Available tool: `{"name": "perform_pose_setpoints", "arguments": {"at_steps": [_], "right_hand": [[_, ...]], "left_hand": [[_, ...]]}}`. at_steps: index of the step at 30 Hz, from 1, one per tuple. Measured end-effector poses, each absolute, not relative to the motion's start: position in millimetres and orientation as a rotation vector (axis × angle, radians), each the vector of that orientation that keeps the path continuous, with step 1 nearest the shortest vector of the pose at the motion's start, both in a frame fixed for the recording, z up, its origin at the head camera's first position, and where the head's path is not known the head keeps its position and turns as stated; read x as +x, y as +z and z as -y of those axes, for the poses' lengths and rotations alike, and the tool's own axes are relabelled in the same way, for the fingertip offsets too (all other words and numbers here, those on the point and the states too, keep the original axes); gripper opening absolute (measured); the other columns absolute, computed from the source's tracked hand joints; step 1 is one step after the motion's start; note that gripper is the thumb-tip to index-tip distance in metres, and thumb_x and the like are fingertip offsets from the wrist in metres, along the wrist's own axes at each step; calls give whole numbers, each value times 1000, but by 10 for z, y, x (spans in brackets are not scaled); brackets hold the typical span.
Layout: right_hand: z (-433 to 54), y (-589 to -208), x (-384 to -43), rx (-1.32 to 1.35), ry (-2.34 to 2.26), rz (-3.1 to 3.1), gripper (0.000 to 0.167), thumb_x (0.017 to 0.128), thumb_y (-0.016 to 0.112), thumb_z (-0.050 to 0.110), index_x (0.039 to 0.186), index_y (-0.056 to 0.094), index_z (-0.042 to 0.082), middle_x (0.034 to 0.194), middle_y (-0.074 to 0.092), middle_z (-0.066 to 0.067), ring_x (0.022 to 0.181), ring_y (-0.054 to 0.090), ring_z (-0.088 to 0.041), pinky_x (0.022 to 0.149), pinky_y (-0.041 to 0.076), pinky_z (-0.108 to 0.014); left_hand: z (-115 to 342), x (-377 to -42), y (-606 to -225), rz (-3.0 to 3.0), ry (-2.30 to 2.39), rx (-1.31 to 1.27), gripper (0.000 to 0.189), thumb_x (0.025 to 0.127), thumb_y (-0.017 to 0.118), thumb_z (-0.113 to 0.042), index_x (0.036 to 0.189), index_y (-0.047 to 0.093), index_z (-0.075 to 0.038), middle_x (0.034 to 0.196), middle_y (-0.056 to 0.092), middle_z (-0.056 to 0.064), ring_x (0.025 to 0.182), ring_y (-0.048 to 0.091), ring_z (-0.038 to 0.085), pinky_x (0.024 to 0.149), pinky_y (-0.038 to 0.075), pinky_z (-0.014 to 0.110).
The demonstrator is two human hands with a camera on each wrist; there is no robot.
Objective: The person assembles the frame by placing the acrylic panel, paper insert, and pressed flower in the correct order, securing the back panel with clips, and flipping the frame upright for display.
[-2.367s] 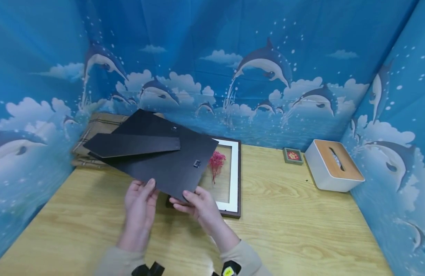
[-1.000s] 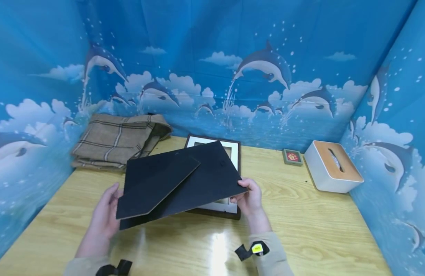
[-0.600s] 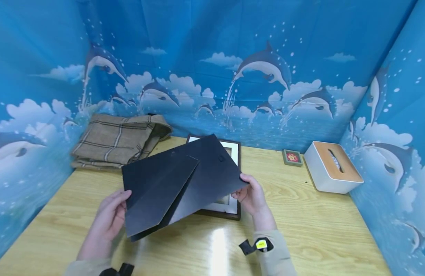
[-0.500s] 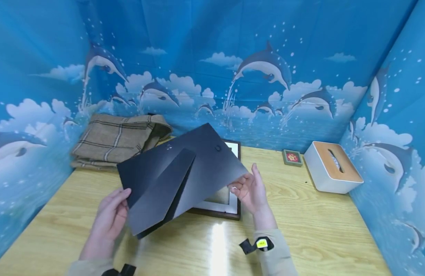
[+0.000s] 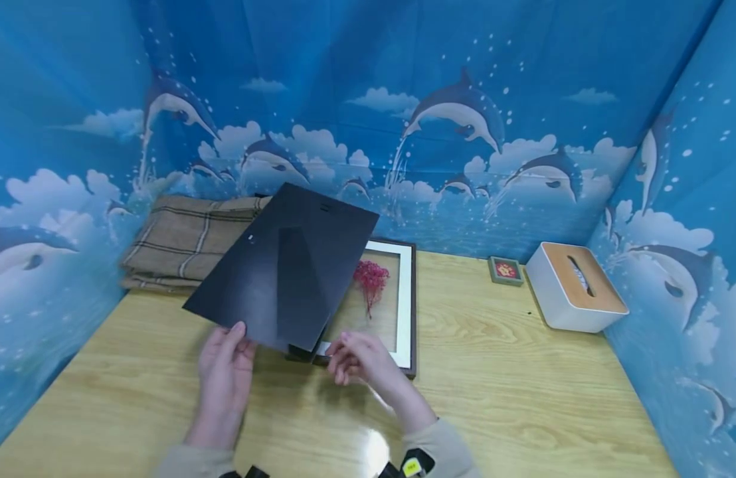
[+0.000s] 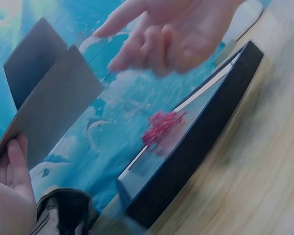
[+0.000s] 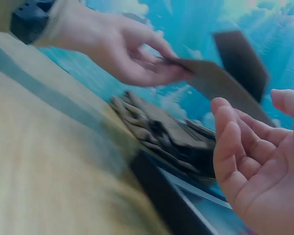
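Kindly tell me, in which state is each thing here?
Black board: tilted, pinched by left hand
Board's leg: swung out
Right hand: holding nothing
Large frame: lying flat
Red flower: within that frame's border
Plaid cloth: folded
Tissue box: upright, top on
Small frame: lying flat

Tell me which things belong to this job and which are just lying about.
Seem part of the job:
flat black rectangular board, pinched by the left hand
dark-brown rectangular frame with a white border
pink flower sprig inside that border

Apparently just lying about:
folded brown plaid cloth
small square grey-green piece with a red centre
white box with slotted wood-coloured top
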State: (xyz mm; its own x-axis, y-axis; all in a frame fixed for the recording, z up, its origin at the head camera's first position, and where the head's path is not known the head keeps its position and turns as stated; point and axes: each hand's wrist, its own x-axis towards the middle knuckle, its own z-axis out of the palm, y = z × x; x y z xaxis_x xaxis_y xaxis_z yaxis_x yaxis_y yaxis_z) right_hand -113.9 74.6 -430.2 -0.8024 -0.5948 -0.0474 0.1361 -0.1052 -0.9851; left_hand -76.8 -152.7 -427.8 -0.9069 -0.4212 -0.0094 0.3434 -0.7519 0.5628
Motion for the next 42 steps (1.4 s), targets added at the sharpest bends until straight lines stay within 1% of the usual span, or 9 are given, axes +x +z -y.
{"name": "perform_pose_setpoints", "arguments": {"at_steps": [4,8,15,21,25,28,31,36,42], "right_hand": [[-640,-4335,-1072,-572,-1926,-1629,54,103,38,33,104,51,-19,81,65,-5,64,58,-10,60,52,-22],[-606,-4336,-1050,-506,-2000,-1639,41,101,42,28,96,52,-11,78,65,-4,63,58,-9,59,51,-21],[-652,-4332,-1044,-343,-2107,-1681,31,93,48,12,115,51,-11,74,62,-5,62,58,-9,58,50,-20],[-763,-4335,-1042,-334,-2213,-1606,15,91,45,4,98,58,6,75,62,-3,62,58,-10,55,47,-19],[-900,-4280,-1034,-424,-2299,-1548,24,90,42,3,96,62,15,75,61,1,61,56,-7,55,47,-16],[-1023,-4238,-1039,-504,-2336,-1509,28,91,41,1,95,64,17,74,60,4,58,52,-4,55,47,-15],[-1157,-4226,-1048,-581,-2344,-1479,34,92,38,0,99,66,17,73,61,5,56,50,-2,54,44,-14],[-1377,-4269,-1038,-676,-2328,-1471,42,92,36,-3,111,67,16,66,61,8,54,50,-1,56,44,-15],[-1556,-4370,-1006,-735,-2307,-1406,48,91,33,-6,120,65,14,83,69,3,56,50,0,59,44,-15]], "left_hand": [[1424,-777,-4298,822,-2587,258,12,92,53,9,88,60,1,79,63,8,70,61,15,69,55,23],[1336,-759,-4326,799,-2597,253,9,92,55,8,90,59,1,81,62,8,71,61,14,69,55,23],[1195,-745,-4367,865,-2600,234,15,93,50,10,90,61,-1,83,62,6,73,61,13,69,54,22],[1125,-716,-4383,942,-2620,215,12,91,56,8,90,60,-3,83,61,5,74,61,12,72,54,24],[1202,-705,-4402,972,-2755,7,24,99,41,0,84,58,-7,81,62,2,77,61,12,79,53,26],[1368,-713,-4426,960,-2861,-206,38,104,24,-10,93,61,-9,89,63,1,83,60,14,84,50,28],[1564,-747,-4418,1090,-2837,-311,46,105,17,-15,107,62,-11,99,63,1,89,60,13,84,49,26],[1792,-896,-4335,1556,-2657,-154,30,104,35,-17,106,65,-12,99,65,-1,91,61,9,82,51,21],[1800,-1118,-4261,1958,-2541,270,18,98,53,-17,109,56,-2,92,62,-3,83,57,8,80,50,19]]}}
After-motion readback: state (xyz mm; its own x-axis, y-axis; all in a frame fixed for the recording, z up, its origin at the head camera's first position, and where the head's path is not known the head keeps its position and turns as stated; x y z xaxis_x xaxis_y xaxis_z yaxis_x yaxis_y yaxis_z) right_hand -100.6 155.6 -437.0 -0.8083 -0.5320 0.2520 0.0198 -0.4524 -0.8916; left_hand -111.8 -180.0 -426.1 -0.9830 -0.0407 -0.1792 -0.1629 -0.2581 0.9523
